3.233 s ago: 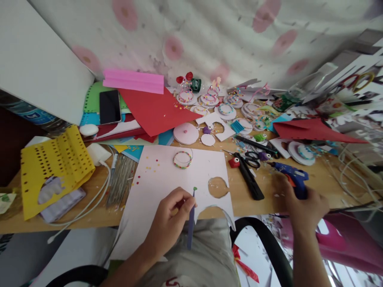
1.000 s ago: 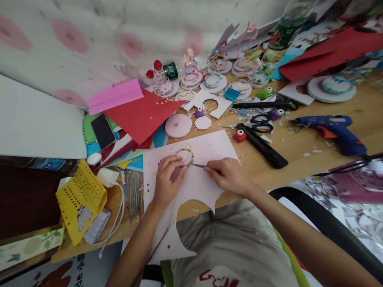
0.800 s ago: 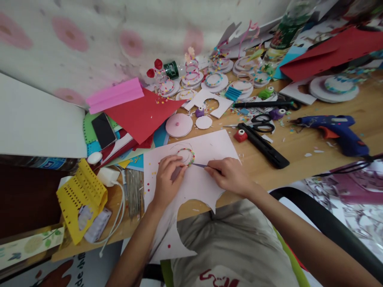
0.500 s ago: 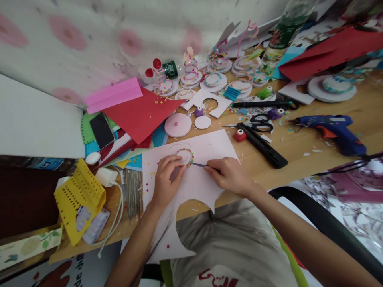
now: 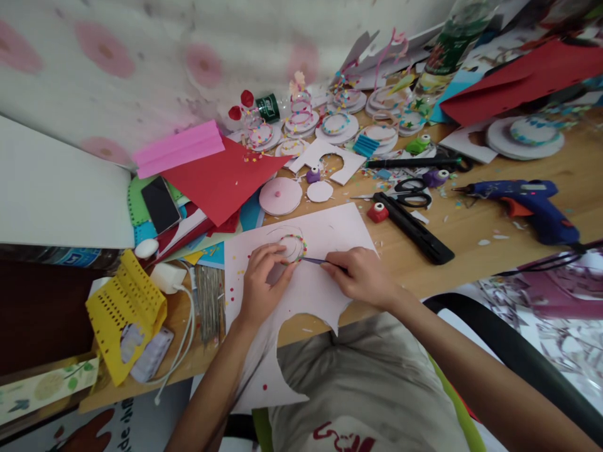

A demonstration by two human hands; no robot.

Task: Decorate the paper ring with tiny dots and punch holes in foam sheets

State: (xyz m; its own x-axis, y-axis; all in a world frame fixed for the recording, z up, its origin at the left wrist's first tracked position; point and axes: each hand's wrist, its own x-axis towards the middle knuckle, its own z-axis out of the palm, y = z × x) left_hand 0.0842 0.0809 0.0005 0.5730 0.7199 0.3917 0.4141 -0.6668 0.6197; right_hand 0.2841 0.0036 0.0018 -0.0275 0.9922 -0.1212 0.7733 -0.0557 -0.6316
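Observation:
My left hand pinches the near edge of a thin ring dotted with small coloured paper pieces. The ring is over a white foam sheet with pencilled circles and curved cut-outs. In my right hand are slim dark tweezers, their tip at the ring's lower right edge, close to my left thumb. Whether the tip grips a dot is too small to tell. Loose red and yellow dots lie on the sheet left of my left hand.
Beyond the sheet are a pink disc, scissors, a black cutter and a red punch. A blue glue gun lies at right. Decorated rings on white discs line the back. Wires and a white cable are at left.
Both hands stay almost in place. The ring and the tweezers' tip have shifted very slightly, and the view has moved a little.

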